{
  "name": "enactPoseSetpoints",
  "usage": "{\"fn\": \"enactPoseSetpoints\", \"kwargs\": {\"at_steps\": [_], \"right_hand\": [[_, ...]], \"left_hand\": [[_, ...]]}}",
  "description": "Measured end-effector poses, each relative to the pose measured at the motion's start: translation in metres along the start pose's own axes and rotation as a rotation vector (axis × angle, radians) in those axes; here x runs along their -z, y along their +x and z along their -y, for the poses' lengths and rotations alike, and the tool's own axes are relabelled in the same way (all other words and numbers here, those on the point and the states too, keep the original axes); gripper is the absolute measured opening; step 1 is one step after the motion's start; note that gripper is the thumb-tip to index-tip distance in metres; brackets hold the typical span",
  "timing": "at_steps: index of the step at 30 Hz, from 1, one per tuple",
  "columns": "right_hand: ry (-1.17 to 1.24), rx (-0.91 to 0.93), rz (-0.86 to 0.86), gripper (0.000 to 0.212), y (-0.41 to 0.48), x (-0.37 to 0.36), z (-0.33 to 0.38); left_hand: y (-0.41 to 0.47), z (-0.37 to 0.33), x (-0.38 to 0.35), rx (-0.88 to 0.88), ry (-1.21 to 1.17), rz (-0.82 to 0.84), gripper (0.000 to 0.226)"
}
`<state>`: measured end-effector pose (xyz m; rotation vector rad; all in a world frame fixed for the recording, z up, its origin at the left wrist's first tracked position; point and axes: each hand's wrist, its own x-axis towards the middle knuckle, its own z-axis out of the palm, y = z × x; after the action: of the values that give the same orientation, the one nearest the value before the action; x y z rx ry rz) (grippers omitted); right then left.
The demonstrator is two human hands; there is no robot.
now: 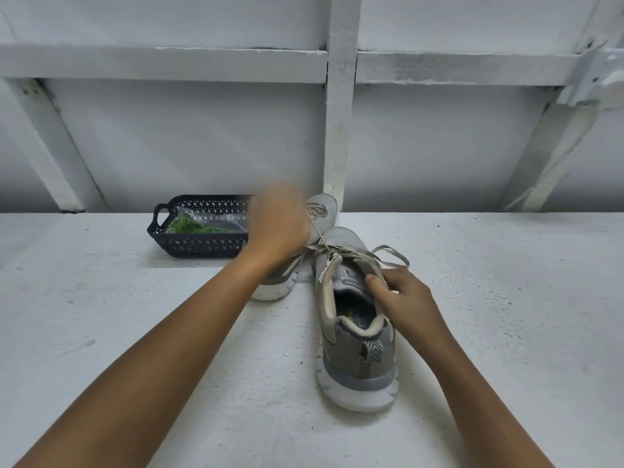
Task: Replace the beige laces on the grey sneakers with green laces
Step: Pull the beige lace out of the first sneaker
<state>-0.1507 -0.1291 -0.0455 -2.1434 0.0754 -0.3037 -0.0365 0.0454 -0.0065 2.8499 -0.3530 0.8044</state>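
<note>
Two grey sneakers stand on a white surface. The near sneaker (354,332) points away from me, heel toward me, with loose beige laces (388,256) trailing to its right. My right hand (401,298) grips its collar and tongue at the right side. My left hand (278,221) is blurred above the far sneaker (320,209) and pulls a taut beige lace strand up from the near sneaker's eyelets. The far sneaker is partly hidden behind my left hand and wrist. Green laces (189,226) lie in a clear bag inside a dark basket (199,246).
The dark basket sits to the left of the sneakers, close to a step in the white surface (135,332). A white wall with painted beams (339,113) rises right behind the shoes.
</note>
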Motion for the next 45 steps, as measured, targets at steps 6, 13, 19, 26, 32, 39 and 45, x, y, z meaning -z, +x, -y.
{"fn": "enactPoseSetpoints", "kwargs": {"at_steps": [6,13,19,26,32,39,45], "right_hand": [[0.006,-0.007,0.024,0.018,0.001,-0.001,-0.002],[-0.004,-0.007,0.036,0.021,0.001,0.0,-0.001],[0.008,-0.022,0.033,0.018,0.0,0.0,-0.002],[-0.009,-0.027,0.025,0.021,0.002,0.0,-0.003],[-0.009,-0.02,0.031,0.02,0.001,0.0,-0.003],[0.034,-0.029,0.033,0.017,0.0,0.0,-0.002],[0.028,-0.016,0.04,0.016,0.001,0.0,-0.003]], "left_hand": [[-0.001,0.007,0.005,-0.131,-0.043,0.034,0.028],[-0.016,-0.011,-0.013,-0.364,0.089,0.229,0.026],[-0.005,0.0,-0.005,-0.055,0.056,-0.039,0.027],[-0.006,0.001,-0.001,-0.217,-0.046,0.066,0.027],[-0.016,-0.011,-0.016,-0.354,0.083,0.197,0.025],[-0.003,0.007,0.0,0.044,0.069,-0.048,0.029],[-0.009,-0.001,-0.001,-0.237,-0.016,0.16,0.026]]}}
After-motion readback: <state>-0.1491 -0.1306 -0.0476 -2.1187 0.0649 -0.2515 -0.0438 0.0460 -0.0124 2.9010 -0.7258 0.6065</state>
